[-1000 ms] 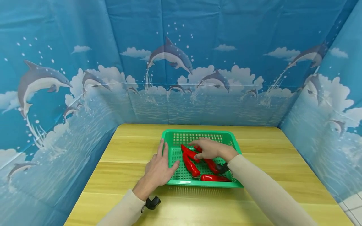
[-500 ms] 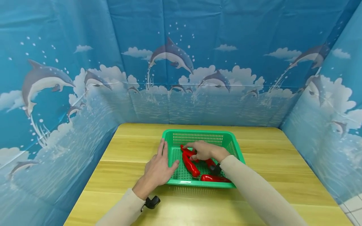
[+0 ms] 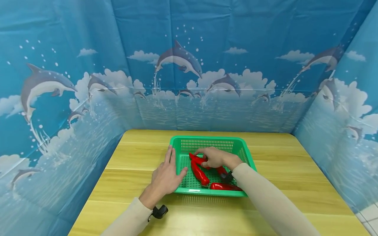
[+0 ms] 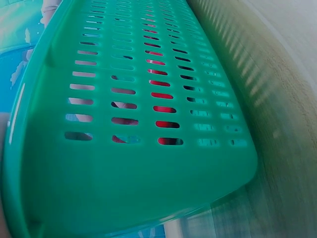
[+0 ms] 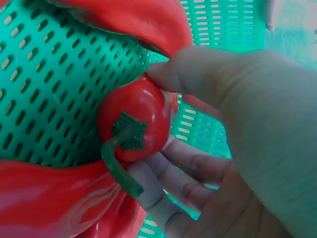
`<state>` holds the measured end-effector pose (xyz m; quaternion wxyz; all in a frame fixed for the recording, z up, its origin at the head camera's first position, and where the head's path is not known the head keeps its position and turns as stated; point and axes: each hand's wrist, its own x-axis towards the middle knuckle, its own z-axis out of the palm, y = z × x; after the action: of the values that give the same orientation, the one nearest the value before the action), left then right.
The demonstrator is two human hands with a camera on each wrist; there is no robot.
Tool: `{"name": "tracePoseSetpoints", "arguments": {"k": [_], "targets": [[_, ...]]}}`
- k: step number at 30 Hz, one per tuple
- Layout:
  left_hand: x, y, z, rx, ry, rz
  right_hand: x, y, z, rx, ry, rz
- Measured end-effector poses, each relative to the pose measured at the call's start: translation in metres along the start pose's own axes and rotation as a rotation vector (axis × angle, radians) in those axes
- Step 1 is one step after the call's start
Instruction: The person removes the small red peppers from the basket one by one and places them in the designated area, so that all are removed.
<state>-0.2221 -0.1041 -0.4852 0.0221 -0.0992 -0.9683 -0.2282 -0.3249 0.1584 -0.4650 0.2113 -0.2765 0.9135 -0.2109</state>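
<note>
My right hand (image 3: 216, 158) reaches into a green plastic basket (image 3: 189, 190). Its thumb and fingers pinch a red pepper (image 5: 151, 106) with a curved green stem, which faces the right wrist view. Another red pepper (image 3: 200, 173) lies slanted left of that hand, and one more (image 3: 225, 186) lies along the front wall. A further pepper (image 3: 221, 170) is partly hidden under the wrist. My left hand (image 3: 166, 177) rests on the basket's left rim, fingers straight and thumb spread inward. The left wrist view shows the basket's slotted wall (image 4: 129, 178), with red behind the slots.
The basket stands on a yellow wooden table (image 3: 141, 157). Blue curtains (image 3: 192, 111) printed with dolphins enclose the back and both sides. Black wrist cameras (image 3: 159, 212) are worn on both arms. Light tiles (image 3: 369, 216) show at the lower right.
My right hand has moved a little left in the basket and its fingers have closed round a pepper. The left hand stays in place on the rim.
</note>
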Motion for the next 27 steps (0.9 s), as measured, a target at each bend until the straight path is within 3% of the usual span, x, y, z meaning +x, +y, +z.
{"name": "tracePoseSetpoints", "arguments": {"k": [13, 27], "targets": [[0.002, 0.001, -0.001, 0.003, -0.006, -0.016, -0.007, 0.003, -0.012, -0.016, 0.054, -0.032], [0.001, 0.002, -0.001, -0.016, 0.004, -0.019, -0.033, 0.008, -0.036, -0.042, 0.144, -0.053]]}}
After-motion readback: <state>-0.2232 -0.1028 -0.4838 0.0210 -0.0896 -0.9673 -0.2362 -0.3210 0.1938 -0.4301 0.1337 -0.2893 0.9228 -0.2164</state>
